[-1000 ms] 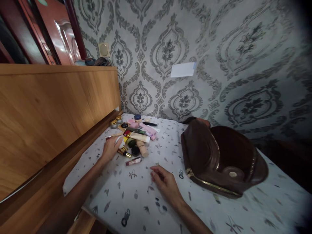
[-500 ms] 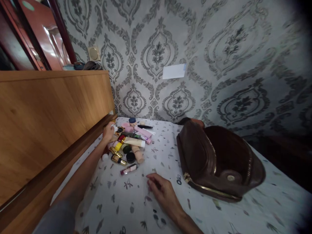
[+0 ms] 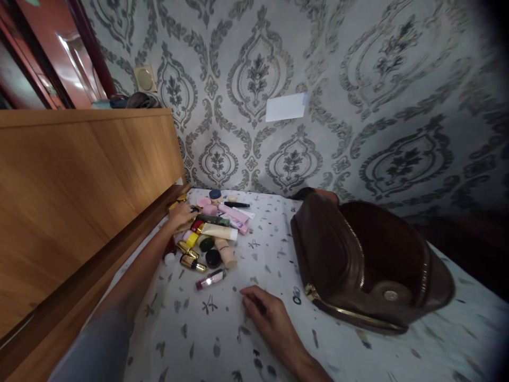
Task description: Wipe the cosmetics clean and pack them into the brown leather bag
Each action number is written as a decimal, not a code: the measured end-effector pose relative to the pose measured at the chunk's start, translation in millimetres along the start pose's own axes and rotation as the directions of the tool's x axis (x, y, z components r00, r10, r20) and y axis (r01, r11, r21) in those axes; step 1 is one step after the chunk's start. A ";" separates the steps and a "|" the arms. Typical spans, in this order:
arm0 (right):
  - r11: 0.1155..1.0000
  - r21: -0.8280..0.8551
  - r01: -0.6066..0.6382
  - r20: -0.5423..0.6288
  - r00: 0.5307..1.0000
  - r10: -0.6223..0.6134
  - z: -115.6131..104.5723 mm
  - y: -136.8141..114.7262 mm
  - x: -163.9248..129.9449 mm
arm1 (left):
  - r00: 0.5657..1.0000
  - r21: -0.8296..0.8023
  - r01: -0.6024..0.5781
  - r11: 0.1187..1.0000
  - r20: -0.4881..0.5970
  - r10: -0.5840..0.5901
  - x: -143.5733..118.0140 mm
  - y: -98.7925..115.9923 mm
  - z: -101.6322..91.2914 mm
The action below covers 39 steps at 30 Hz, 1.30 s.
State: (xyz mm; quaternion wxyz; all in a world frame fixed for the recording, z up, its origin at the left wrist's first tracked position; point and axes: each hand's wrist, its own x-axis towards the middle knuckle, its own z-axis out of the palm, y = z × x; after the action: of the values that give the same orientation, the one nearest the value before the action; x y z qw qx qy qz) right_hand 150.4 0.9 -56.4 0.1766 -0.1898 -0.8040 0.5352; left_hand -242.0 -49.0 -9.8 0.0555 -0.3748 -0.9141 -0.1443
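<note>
The left hand (image 3: pixel 181 216) lies on the far edge of the pile of cosmetics (image 3: pixel 210 233), at about 10 o'clock of the pile, close to the wooden cabinet (image 3: pixel 79 180). Its fingers curl over small items there, but I cannot tell if they really clamp 1 of them. The right hand (image 3: pixel 266 313) rests on the white patterned tablecloth (image 3: pixel 222 329) with fingers loosely bent and nothing in it.

Around the left hand lie a cream tube (image 3: pixel 219 231), gold-capped lipsticks (image 3: pixel 191 260), dark round jars (image 3: pixel 213 257) and a pink tube (image 3: pixel 234 214). A lip gloss (image 3: pixel 210 278) lies apart at 6 o'clock of the pile. The open brown bag (image 3: pixel 366 260) stands at 3 o'clock, well apart.

Compared with 0.5 s ago, the left hand has lowered slightly onto the items; the right hand has hardly moved.
</note>
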 end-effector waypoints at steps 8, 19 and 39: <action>1.000 -0.020 0.011 0.000 1.000 -0.011 -1.6 0.5 -0.6 | 0.999 0.192 0.035 0.981 0.000 -0.036 -4.3 14.4 -4.9; 1.000 -0.027 -0.007 0.010 1.000 0.008 -0.6 2.8 1.1 | 0.975 0.208 0.222 0.953 -0.078 -0.210 8.2 -18.9 -23.7; 0.978 -0.084 0.191 -0.115 0.973 -0.200 7.2 3.8 -10.0 | 0.927 -0.761 -0.270 0.590 -0.041 0.373 -208.8 124.3 -9.6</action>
State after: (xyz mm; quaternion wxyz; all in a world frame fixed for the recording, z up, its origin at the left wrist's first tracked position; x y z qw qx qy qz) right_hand 156.0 -8.4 -63.4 0.2706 -0.1487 -0.8251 0.4732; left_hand -6.1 -107.4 -16.9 -0.1365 -0.5306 -0.6888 -0.4748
